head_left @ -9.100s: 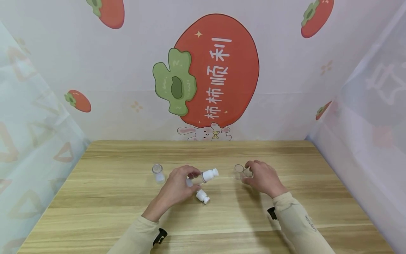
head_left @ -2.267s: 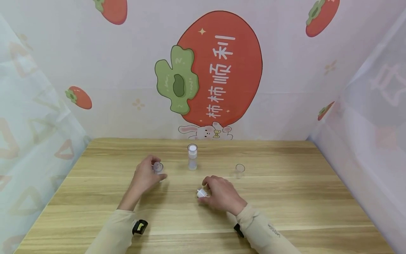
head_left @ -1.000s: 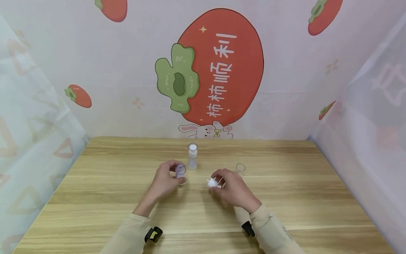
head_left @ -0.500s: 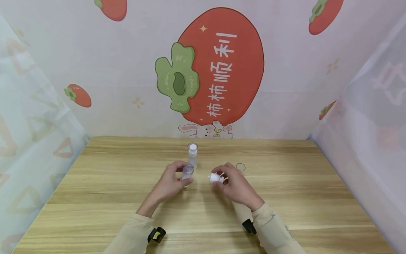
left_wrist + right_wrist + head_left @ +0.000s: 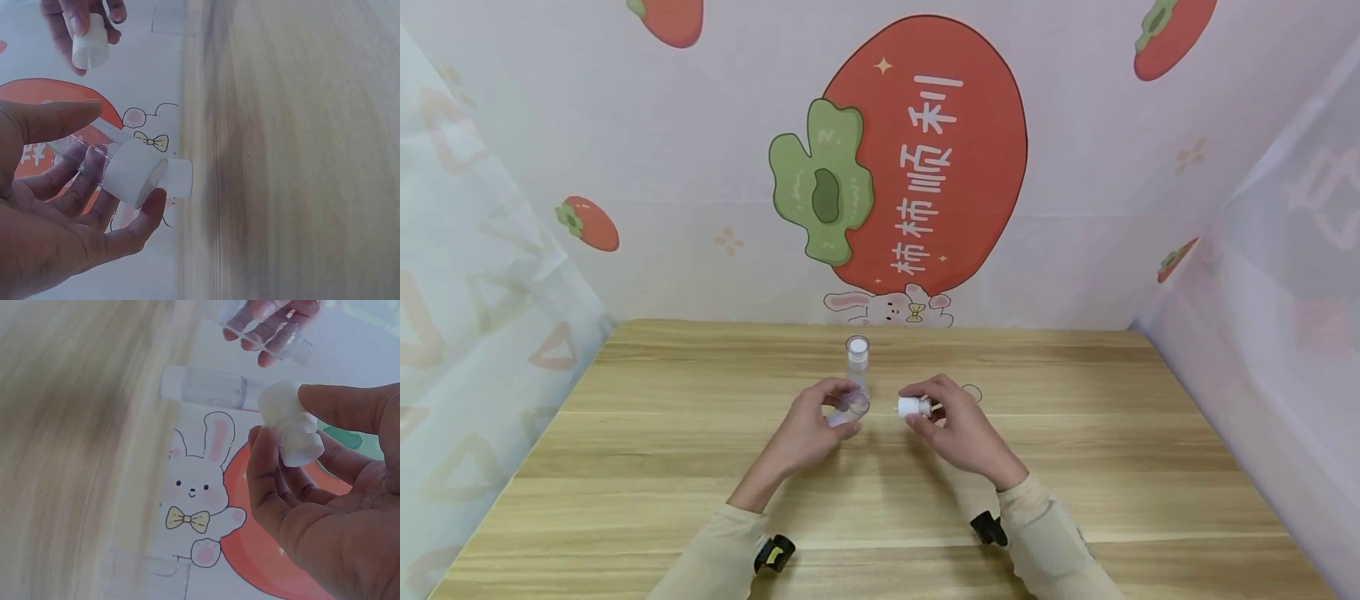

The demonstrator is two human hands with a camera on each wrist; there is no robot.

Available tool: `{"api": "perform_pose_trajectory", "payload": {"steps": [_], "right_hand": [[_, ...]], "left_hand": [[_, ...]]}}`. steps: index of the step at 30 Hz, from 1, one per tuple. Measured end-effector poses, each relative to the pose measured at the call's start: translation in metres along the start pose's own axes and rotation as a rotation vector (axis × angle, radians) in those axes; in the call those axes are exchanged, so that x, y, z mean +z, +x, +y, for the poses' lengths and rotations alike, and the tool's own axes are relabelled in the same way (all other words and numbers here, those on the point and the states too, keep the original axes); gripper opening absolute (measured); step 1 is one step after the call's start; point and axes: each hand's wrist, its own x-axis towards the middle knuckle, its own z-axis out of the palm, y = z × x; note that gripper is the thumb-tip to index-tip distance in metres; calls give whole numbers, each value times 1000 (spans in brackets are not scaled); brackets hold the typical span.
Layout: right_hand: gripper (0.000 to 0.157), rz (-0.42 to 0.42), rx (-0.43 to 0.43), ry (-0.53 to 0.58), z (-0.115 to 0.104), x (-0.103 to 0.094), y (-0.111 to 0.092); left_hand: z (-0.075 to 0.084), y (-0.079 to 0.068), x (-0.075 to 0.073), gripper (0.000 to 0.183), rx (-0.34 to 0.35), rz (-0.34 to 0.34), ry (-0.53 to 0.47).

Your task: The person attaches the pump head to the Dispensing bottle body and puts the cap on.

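White pump head [image 5: 912, 407], pinched between the thumb and fingers of the right hand [image 5: 958, 429] above the table [image 5: 880, 517], its short stem (seen end-on in the left wrist view) turned toward the clear bottle [image 5: 849, 410], which the left hand [image 5: 812, 423] grips tilted and open-necked, just apart from it. Good handling here would probably mean bringing stem and neck onto one line, steadying the bottle low on its body, and seating the threads squarely before any twist. Beyond stand a capped bottle [image 5: 857, 358] and, partly behind the right hand, a clear cap [image 5: 147, 575].
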Motion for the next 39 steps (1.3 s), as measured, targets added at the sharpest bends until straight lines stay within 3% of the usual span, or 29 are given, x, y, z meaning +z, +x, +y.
{"api": "perform_pose_trajectory", "payload": {"steps": [8,20,29,39], "right_hand": [[29,40,-46,57,-1,-1,2],[31,67,-41,100,-6,-3,4],[30,52,-51,129,-7,-3,5],[29,30,-69,95,-8,-1,7]], "left_hand": [[3,0,3,35,23,4,27],[4,0,5,32,49,9,48],[4,-1,9,35,84,32,121],[3,-2,11,35,123,16,125]]}}
